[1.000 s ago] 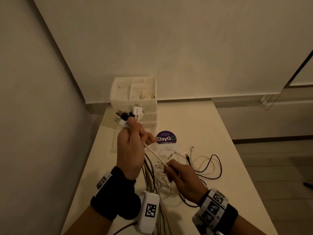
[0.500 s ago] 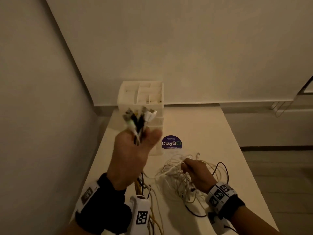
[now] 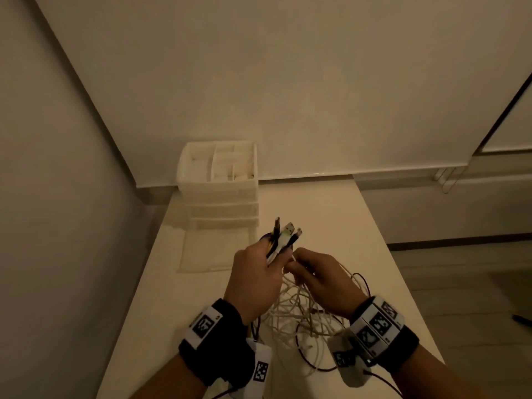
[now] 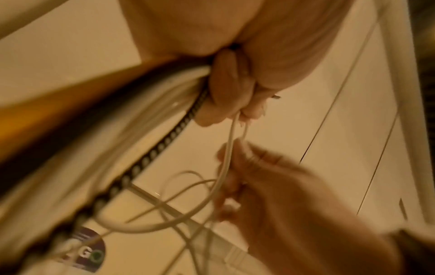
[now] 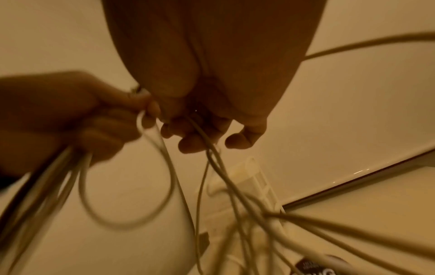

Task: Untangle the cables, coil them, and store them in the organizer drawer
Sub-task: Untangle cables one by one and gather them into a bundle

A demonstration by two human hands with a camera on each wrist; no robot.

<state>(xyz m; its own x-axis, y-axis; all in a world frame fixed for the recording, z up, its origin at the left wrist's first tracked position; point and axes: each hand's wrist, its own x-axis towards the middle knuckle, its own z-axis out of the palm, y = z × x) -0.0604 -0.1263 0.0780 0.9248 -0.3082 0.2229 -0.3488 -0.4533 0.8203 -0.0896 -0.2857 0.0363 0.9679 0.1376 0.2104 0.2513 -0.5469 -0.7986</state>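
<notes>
My left hand (image 3: 259,272) grips a bundle of cable ends (image 3: 283,236), white and black, with the plugs sticking up above the fist. In the left wrist view its fingers (image 4: 226,96) curl round white and black braided cables. Right beside it, my right hand (image 3: 313,272) pinches a white cable; in the right wrist view that cable (image 5: 207,141) runs down across its curled fingers. A tangle of white and black cables (image 3: 299,315) lies on the table under both hands. The white organizer (image 3: 218,182) with drawers stands at the table's back left, with one drawer (image 3: 214,251) pulled out.
The pale table (image 3: 359,254) runs along a wall on the left and ends at the back wall. A round purple sticker (image 4: 87,251) lies on it, mostly hidden behind my left hand in the head view. The floor drops off on the right.
My left hand has come down and to the right with the cable ends. My right hand has risen from the tangle to meet it, still pinching a white cable.
</notes>
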